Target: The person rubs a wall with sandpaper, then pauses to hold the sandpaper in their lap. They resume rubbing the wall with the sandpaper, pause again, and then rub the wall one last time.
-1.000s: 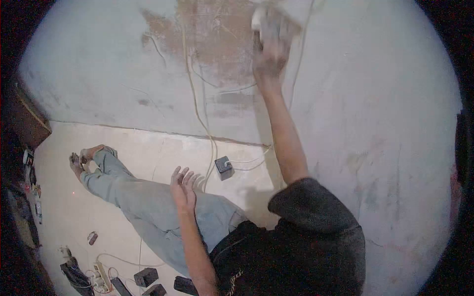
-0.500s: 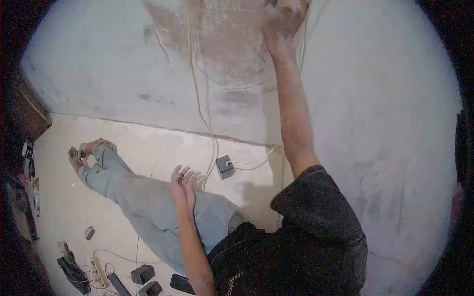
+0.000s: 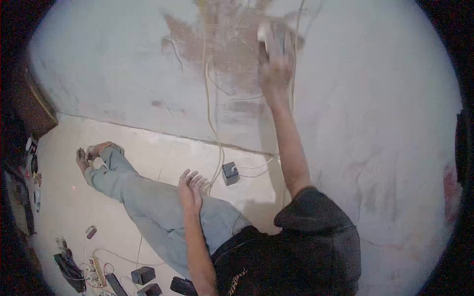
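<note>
Raised against the pale wall point(image 3: 355, 98), my right hand point(image 3: 276, 69) is blurred by motion at the right edge of a worn brown patch point(image 3: 227, 44). Its fingers seem closed over something pale and dark that I cannot make out. A thin cable point(image 3: 296, 49) runs down the wall close beside that hand. My left hand point(image 3: 191, 190) rests on the grey trousers point(image 3: 158, 202) near the thigh, fingers spread and holding nothing.
A black cube-shaped adapter point(image 3: 230, 173) with a white cable stands on the tiled floor point(image 3: 118, 217) near the wall. Another cable point(image 3: 211, 118) hangs down the wall to the floor. At lower left lie a power strip point(image 3: 98, 271), dark blocks point(image 3: 143, 275) and a black pouch point(image 3: 69, 271).
My right hand has moved down the wall, from the top edge of the view to the brown patch's right side. The view has shifted slightly; my left hand stays on the leg.
</note>
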A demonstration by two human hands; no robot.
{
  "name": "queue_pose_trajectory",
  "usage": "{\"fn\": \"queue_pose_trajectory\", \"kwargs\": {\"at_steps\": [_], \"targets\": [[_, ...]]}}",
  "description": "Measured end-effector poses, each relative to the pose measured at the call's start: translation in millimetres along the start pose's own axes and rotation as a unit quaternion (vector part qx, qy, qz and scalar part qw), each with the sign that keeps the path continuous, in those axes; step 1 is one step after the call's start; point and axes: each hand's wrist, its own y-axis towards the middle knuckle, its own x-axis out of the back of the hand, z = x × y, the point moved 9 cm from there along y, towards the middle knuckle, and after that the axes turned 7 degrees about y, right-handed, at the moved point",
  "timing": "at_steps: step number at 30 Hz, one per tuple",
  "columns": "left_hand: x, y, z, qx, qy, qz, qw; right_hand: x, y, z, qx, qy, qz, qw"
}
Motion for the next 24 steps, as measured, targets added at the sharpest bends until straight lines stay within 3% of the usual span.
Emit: {"fn": "queue_pose_trajectory", "kwargs": {"at_steps": [4, 6, 8, 10, 12, 15, 18, 20, 23, 24], "targets": [[-1.7, 3.1, 0.0, -0.002, -0.008, -0.009, 1.0, -9.8, 52.8, -18.0, -0.027, 0.016, 0.031, 0.999], [-2.6, -0.2, -3.3, 0.004, -0.018, -0.016, 1.0, 10.7, 59.4, 2.3, 0.014, 0.04, -0.007, 0.999], [-2.8, 0.3, -2.5, 0.009, -0.013, -0.019, 1.0, 9.8, 18.0, -10.7, 0.014, 0.036, -0.046, 0.998], [0.7, 0.3, -1.0, 0.004, -0.02, -0.014, 1.0, 14.1, -45.4, -8.7, -0.029, 0.006, -0.024, 0.999], [4.0, 2.5, 2.4, -0.002, -0.026, -0.007, 1.0, 5.2, -98.9, -16.7, -0.006, -0.043, 0.024, 0.999], [3.2, 2.2, -0.2, 0.006, -0.03, 0.008, 1.0, 0.7, -116.8, -23.9, -0.039, -0.058, 0.058, 0.996], [0.7, 0.4, 1.4, 0.023, -0.02, -0.008, 1.0, -7.6, -70.6, -27.2, -0.033, -0.033, 0.025, 0.999], [3.1, 2.8, 3.8, 0.023, -0.005, -0.008, 1.0, 6.5, 1.1, 2.1, 0.013, -0.052, 0.003, 0.999], [4.5, 4.6, 3.0, 0.01, -0.015, -0.007, 1.0, -9.6, 47.1, -22.6, -0.059, -0.027, 0.034, 0.997], [4.4, 2.6, 4.9, 0.016, -0.011, -0.007, 1.0, -12.9, 51.6, -23.9, -0.104, -0.025, 0.083, 0.991]]}}
